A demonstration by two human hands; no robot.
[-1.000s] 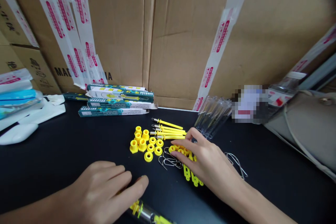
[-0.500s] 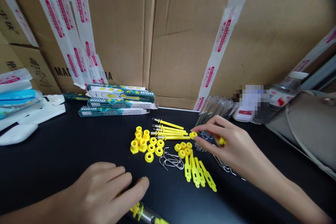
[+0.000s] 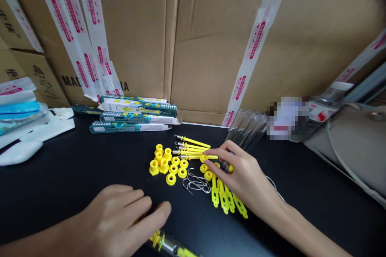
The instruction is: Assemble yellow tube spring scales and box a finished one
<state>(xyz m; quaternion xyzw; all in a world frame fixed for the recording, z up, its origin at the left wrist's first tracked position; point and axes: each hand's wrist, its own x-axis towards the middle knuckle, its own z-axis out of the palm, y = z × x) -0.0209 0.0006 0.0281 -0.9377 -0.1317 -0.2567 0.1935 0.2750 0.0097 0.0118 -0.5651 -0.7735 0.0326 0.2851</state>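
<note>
My left hand (image 3: 120, 221) is closed round the end of a spring scale (image 3: 171, 245), a clear tube with yellow fittings and a metal part, at the lower edge. Between thumb and fingertip, my right hand (image 3: 238, 172) pinches a small yellow ring (image 3: 204, 158). Another yellow piece (image 3: 230, 168) shows in its curled fingers. Under and beside this hand lie small yellow rings (image 3: 208, 175) and flat slotted yellow strips (image 3: 223, 198), partly covered. Left of them are wire hooks (image 3: 197, 185), flanged yellow rings (image 3: 171, 179) and yellow hex caps (image 3: 154, 167). Yellow rods with metal springs (image 3: 193, 149) lie behind.
Printed spring-scale boxes (image 3: 135, 118) are stacked at the back against a large taped carton (image 3: 199, 48). Clear tubes (image 3: 247, 126) lie at back right, near a bottle (image 3: 324, 106) and a grey bag (image 3: 350, 148). White and blue packaging (image 3: 24, 116) sits far left.
My right hand has moved left and slightly down with the yellow ring, from beside the rod ends to over the small rings. My left hand has stayed in place.
</note>
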